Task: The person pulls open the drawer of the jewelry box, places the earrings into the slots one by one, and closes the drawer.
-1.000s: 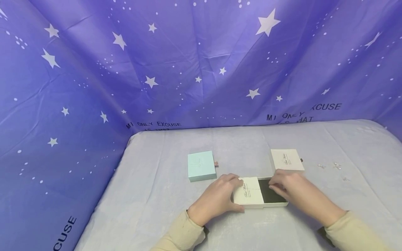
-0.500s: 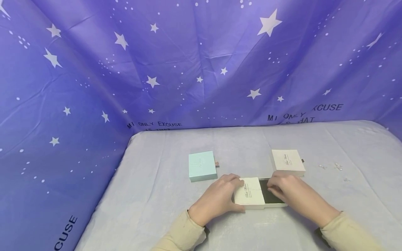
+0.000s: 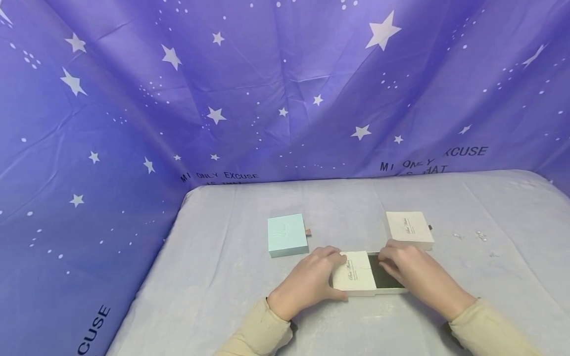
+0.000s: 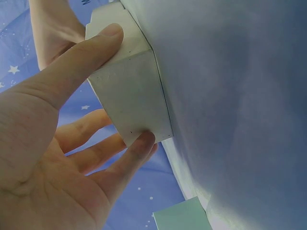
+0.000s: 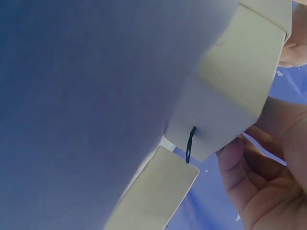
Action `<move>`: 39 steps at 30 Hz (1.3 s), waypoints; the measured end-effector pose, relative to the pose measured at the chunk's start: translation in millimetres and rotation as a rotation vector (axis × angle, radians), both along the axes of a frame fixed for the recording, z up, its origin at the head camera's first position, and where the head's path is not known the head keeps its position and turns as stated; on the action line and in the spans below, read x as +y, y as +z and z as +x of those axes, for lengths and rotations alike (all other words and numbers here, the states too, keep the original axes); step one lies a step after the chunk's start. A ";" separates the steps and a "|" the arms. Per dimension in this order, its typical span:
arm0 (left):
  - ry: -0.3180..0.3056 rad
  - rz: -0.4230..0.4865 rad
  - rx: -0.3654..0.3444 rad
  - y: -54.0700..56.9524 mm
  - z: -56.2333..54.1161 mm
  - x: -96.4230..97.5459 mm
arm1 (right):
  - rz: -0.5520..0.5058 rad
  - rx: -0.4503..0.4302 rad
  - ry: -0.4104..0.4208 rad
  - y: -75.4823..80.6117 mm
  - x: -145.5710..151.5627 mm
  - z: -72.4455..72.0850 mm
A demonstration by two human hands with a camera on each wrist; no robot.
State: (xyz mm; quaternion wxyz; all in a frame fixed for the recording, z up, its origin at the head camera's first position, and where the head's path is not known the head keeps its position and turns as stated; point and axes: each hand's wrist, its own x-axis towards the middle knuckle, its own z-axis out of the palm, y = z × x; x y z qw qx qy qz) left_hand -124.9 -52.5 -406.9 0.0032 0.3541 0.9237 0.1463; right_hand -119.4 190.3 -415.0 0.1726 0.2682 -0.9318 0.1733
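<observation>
A white drawer-style gift box point(image 3: 356, 271) with dark lettering lies on the table, its dark-lined drawer point(image 3: 386, 278) pulled out to the right. My left hand point(image 3: 309, 279) grips the sleeve from the left; in the left wrist view the thumb lies along one side and a fingertip touches the end face of the box point(image 4: 129, 96). My right hand point(image 3: 409, 269) is over the drawer, with curled fingers reaching in above the lining. I cannot tell whether those fingertips hold anything. The right wrist view shows a dark cord loop point(image 5: 189, 146) on the drawer front.
A mint gift box point(image 3: 287, 235) with a small tab stands behind the left hand. Another white gift box point(image 3: 408, 227) is just beyond the right hand. Several small, shiny pieces point(image 3: 481, 236) lie on the pale cloth at the right. A purple star-patterned curtain point(image 3: 285, 89) hangs behind.
My right hand has moved slightly left over the drawer, covering more of its right end. The left hand keeps its hold, and the box stays where it was.
</observation>
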 end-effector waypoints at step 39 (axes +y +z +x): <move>0.006 0.004 -0.011 1.1 -0.3 -0.4 | 0.004 -0.092 0.006 3.3 -1.2 -2.5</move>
